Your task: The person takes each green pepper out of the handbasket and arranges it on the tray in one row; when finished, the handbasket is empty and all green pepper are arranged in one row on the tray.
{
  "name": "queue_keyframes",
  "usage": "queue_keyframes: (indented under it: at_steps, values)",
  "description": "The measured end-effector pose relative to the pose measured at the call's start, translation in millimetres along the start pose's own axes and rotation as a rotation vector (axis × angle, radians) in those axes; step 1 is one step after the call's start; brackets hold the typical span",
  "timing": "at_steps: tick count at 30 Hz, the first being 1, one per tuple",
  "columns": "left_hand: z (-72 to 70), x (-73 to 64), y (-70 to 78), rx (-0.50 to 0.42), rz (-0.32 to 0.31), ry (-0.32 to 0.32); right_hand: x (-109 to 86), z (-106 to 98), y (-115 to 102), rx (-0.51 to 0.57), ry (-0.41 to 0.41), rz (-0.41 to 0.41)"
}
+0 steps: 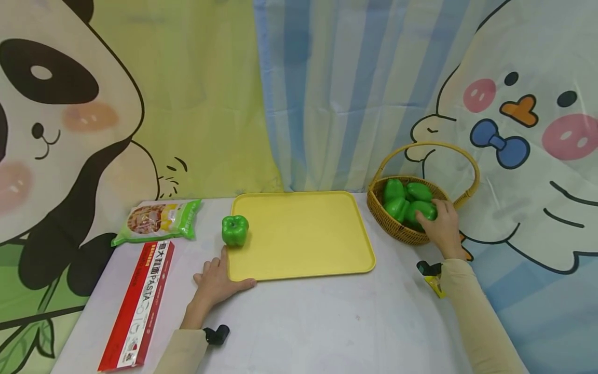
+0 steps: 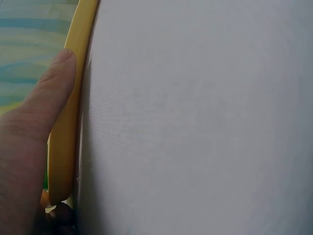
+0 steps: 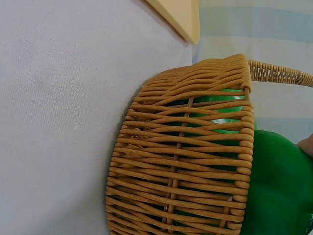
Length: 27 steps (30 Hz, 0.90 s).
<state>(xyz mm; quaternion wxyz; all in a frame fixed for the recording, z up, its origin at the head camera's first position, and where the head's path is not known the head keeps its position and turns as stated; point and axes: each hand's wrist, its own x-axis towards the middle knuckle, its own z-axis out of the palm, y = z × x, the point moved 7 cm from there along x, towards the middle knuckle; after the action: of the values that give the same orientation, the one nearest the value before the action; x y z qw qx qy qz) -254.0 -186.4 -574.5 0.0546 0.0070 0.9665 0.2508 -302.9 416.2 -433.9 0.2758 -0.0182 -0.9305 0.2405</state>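
Note:
At the near left corner of a yellow tray (image 1: 303, 234), my left hand (image 1: 216, 282) spreads its fingers, the thumb lying along the near edge. The left wrist view shows that thumb (image 2: 56, 78) against the tray's rim (image 2: 68, 132). One green bell pepper (image 1: 235, 230) sits at the tray's left edge, just beyond the fingers. To the right, my right hand (image 1: 441, 227) grips a green bell pepper (image 1: 419, 213) inside a wicker basket (image 1: 406, 235), thumb and fingers on either side. Several other green peppers (image 1: 395, 190) lie beside it. In the right wrist view, the basket's weave (image 3: 186, 156) hides part of them.
A green-and-white food packet (image 1: 156, 221) and a red pasta box (image 1: 136, 304) lie left of the tray on the white table (image 1: 317, 322). The basket's tall handle (image 1: 432, 144) arches over its opening. Printed curtains (image 1: 322, 93) hang behind the table.

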Motion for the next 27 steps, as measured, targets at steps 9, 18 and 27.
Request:
queue_keyframes:
  at_steps: [9, 18, 27]
  values:
    - [-0.5, -0.2, -0.4, 0.002, -0.008, -0.007, 0.7, -6.7, -12.0, 0.047, 0.16, -0.118]
    - [0.7, -0.5, -0.5, 0.007, -0.013, -0.016, 3.7, -3.8, -17.6, 0.078, 0.203, -0.138]
    - [0.5, 0.0, -1.5, 0.008, -0.013, -0.002, 4.4, -0.4, -21.9, 0.082, 0.233, -0.148]
